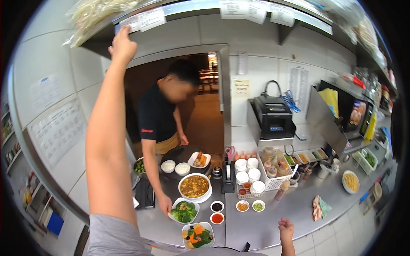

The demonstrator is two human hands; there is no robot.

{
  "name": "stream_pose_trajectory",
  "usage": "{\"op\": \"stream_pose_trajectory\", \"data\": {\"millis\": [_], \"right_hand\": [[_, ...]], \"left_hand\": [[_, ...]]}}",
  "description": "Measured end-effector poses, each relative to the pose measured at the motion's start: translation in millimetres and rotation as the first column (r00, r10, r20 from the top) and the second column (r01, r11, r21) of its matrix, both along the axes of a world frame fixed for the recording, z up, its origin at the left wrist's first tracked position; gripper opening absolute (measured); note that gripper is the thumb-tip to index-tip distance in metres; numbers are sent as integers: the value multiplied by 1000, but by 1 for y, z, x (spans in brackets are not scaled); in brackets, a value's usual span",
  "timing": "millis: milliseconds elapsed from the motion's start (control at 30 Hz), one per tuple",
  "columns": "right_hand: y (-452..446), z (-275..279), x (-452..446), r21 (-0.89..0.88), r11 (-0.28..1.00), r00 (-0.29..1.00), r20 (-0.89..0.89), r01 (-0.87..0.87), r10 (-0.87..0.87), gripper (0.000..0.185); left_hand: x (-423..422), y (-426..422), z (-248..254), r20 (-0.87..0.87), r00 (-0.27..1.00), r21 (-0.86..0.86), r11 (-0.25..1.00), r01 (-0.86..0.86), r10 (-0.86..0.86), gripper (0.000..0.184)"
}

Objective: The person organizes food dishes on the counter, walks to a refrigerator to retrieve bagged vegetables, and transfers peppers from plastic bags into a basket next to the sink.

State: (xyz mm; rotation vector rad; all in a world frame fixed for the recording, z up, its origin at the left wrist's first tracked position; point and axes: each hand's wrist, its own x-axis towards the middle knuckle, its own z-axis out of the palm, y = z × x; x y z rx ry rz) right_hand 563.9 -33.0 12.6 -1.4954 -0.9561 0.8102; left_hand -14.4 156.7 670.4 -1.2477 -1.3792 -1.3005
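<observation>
My left hand (123,46) is raised high at the upper left, fingertips pinched at a printed paper slip (130,23) on the shelf's front rail. My right hand (286,231) hangs near the counter's front edge, fingers loosely curled and apart, holding nothing. Below me sit a dish of mixed vegetables (197,236) and a dish of broccoli (185,210); a co-worker's hand (165,205) touches the broccoli dish. Behind these stands a large bowl of brown soup (194,186). Small cups of dark sauce (217,206) and red sauce (217,218) lie beside them.
A co-worker (158,111) leans in through the hatch over a round tray (173,154) with rice bowls. White baskets of cups and bottles (273,182), a printer (273,117), a cloth (320,208) and a bowl of yellow food (350,182) stand right. More slips (282,15) hang overhead.
</observation>
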Motion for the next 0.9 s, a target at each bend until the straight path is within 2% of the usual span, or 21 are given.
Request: {"op": "stream_pose_trajectory", "data": {"millis": [67,100,167,200,267,300,333,400,433,500,533,567,600,667,700,733,800,833,867,900], "right_hand": [[-7,17,-8,6,999,999,9,42,-42,39],[-8,30,-13,14,998,998,16,56,-56,38],[-6,45,-15,45,996,997,-23,71,-70,37],[-5,54,-17,46,995,996,-17,85,-84,37],[1,76,-23,85,996,982,-188,33,-17,36],[3,84,-26,98,995,979,-204,4,16,35],[4,90,-28,102,995,979,-201,1,19,35],[6,98,-31,78,993,938,-328,-92,113,35],[6,93,-28,62,990,928,-345,-128,141,37],[3,84,-21,35,986,926,-339,-162,165,34],[-3,80,-16,5,980,922,-337,-199,189,31],[-10,76,-9,-23,977,926,-326,-212,193,32],[-16,73,-3,-66,975,926,-331,-213,180,32],[-28,64,12,-108,965,934,-296,-239,198,30],[-30,62,17,-138,956,925,-320,-258,203,30],[-31,60,21,-178,946,917,-346,-270,197,29],[-27,53,29,-185,925,908,-326,-333,262,28],[-25,52,29,-176,920,907,-309,-351,287,28],[-21,45,29,-169,915,910,-272,-365,313,27],[-14,21,31,-199,912,929,17,-359,369,25]], "left_hand": [[24,-4,-9,-24,1000,243,970,11,-5,58],[38,-6,-12,-28,999,245,969,38,-32,58],[77,-6,-19,-290,942,399,874,277,-166,50],[97,-2,-21,-378,851,275,833,480,-366,41],[149,0,-26,-276,726,29,749,662,-630,33],[170,8,-25,-175,675,-43,691,722,-716,35],[190,15,-19,79,455,-145,441,886,-887,35],[227,4,-13,370,201,-56,195,979,-907,35],[233,7,-9,370,201,-56,195,979,-907,35],[242,17,-5,427,5,59,33,998,-904,34],[244,10,-17,388,34,72,67,995,-921,31],[245,3,-37,358,128,36,151,988,-925,27],[252,-13,-70,336,220,-4,232,973,-916,24],[276,-46,-169,516,115,-96,76,992,-849,18],[285,-56,-231,539,181,-271,35,962,-823,20],[298,-70,-294,684,208,-378,-95,921,-699,26],[331,-101,-436,611,229,-488,-133,863,-758,33],[349,-124,-502,844,104,-283,-273,920,-526,36],[363,-148,-562,970,-37,-43,-319,947,-239,39],[371,-165,-615,986,-50,-2,-306,952,-162,39]]}}
